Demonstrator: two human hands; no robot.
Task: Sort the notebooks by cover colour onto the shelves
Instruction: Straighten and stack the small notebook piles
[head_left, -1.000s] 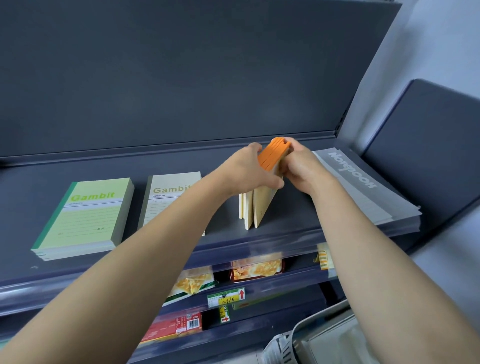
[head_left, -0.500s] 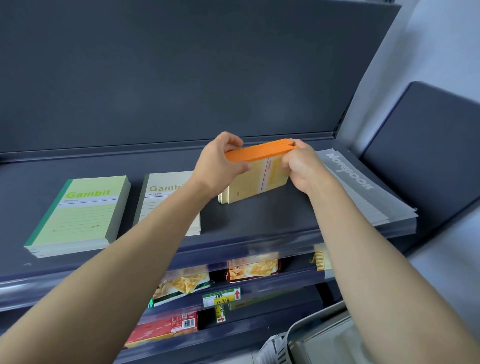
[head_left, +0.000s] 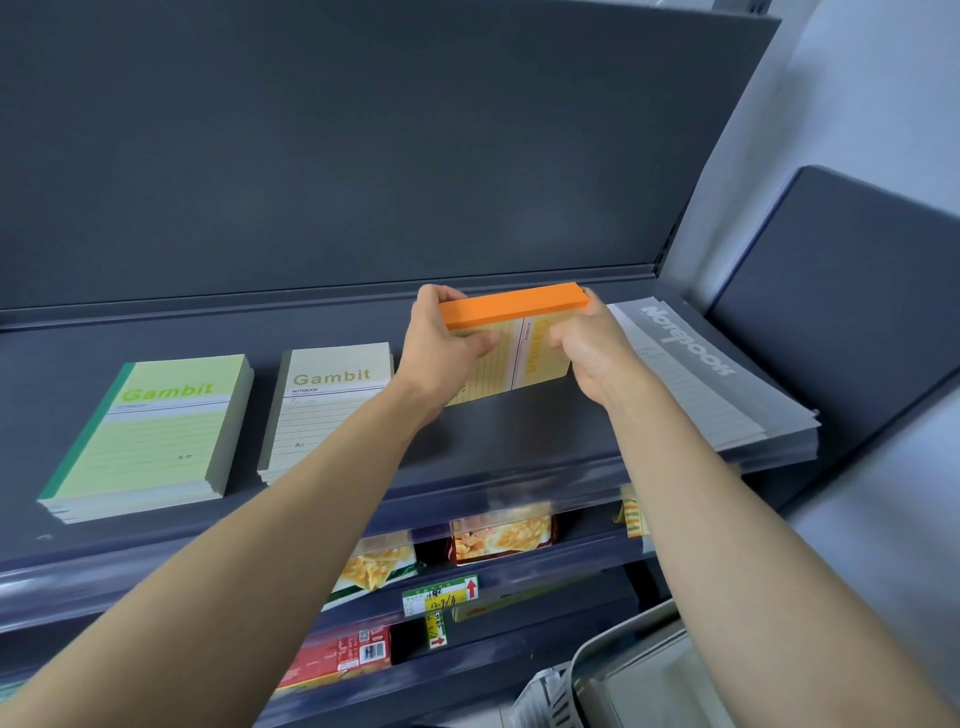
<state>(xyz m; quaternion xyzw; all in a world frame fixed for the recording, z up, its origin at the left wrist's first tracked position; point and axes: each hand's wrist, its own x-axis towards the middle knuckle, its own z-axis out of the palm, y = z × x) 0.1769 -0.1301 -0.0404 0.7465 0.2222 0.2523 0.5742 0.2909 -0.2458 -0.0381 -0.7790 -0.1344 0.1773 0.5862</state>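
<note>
Left grip (head_left: 447, 343) and right grip (head_left: 592, 356) pinch opposite ends of the orange-spined notebooks (head_left: 511, 310), between beige stack (head_left: 327, 410) and grey stack (head_left: 691, 379).

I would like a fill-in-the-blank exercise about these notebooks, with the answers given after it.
1. The left hand and right hand hold a yellow stack with an ___ spine.
2. The leftmost stack has a ___ cover.
3. The beige stack reads ___.
4. The grey stack lies to the ___ of the yellow stack.
Answers: orange; green; Gambit; right.

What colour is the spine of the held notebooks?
Orange: the notebooks show it along their spine, head view.
</note>
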